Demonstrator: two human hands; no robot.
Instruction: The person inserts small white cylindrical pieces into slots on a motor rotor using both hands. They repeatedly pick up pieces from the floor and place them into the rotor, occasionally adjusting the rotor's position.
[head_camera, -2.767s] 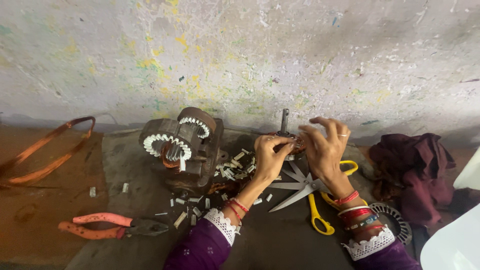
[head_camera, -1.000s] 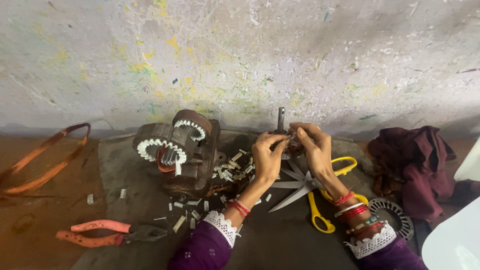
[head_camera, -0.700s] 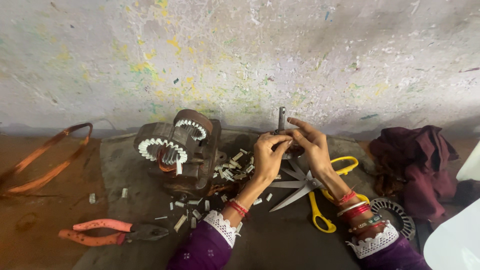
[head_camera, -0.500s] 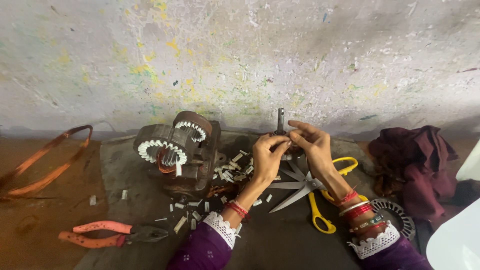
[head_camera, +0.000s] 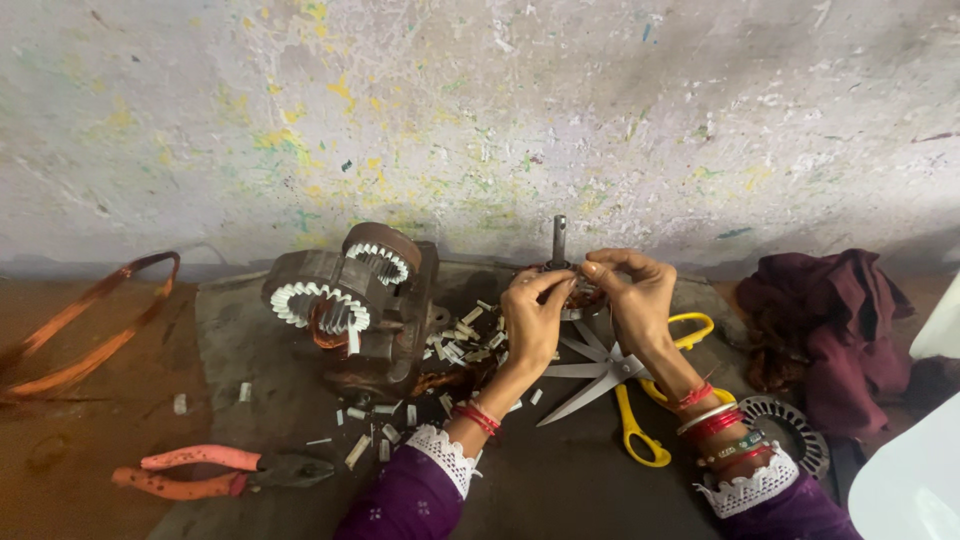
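Pinching a small round motor part (head_camera: 583, 296) with a metal shaft (head_camera: 559, 240) sticking up, left hand (head_camera: 533, 322) and right hand (head_camera: 637, 300) both closing fingertips on it, close to the paint-spotted wall (head_camera: 480, 110). Lying just under the hands: yellow-handled scissors (head_camera: 622, 385), blades open. Sitting to the left: stacked motor stators (head_camera: 345, 300), white scraps (head_camera: 455, 335) all around. Resting farther left: orange-handled pliers (head_camera: 215, 470), copper wire loop (head_camera: 85, 320). Bunching up at right: a dark red cloth (head_camera: 835, 325).

Two hands are seen, the left hand (head_camera: 535, 320) and the right hand (head_camera: 632, 300). One shafted motor part (head_camera: 562, 262) is counted at twelve o'clock, two stator cores (head_camera: 345, 290) at ten, one pair of scissors (head_camera: 622, 385) at four, one pair of pliers (head_camera: 215, 470) at eight, one copper wire loop (head_camera: 85, 320), one cloth (head_camera: 835, 320), one metal ring (head_camera: 785, 430), and many white scraps (head_camera: 400, 415).
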